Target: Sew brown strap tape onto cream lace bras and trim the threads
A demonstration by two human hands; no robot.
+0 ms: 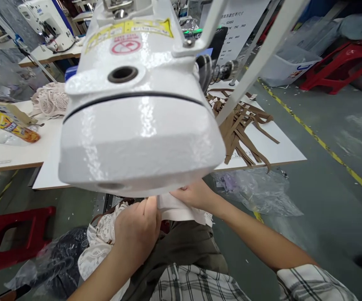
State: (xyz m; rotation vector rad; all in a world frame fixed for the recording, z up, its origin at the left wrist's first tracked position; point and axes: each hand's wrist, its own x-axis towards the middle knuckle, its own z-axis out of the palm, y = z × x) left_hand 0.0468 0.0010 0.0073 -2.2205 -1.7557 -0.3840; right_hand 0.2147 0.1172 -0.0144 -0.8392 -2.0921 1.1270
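Note:
The large white head of a sewing machine fills the middle of the view and hides its needle area. Below its front edge, my left hand is closed on the left side of a pale fabric piece. My right hand grips the same fabric from the right, its fingertips partly hidden under the machine head. White lace hangs beside my left wrist, over my lap.
Brown straps lie heaped on the white table to the right. At left are a drink bottle and a pale lace bundle. Red stools, plastic bags and a white bin stand on the floor.

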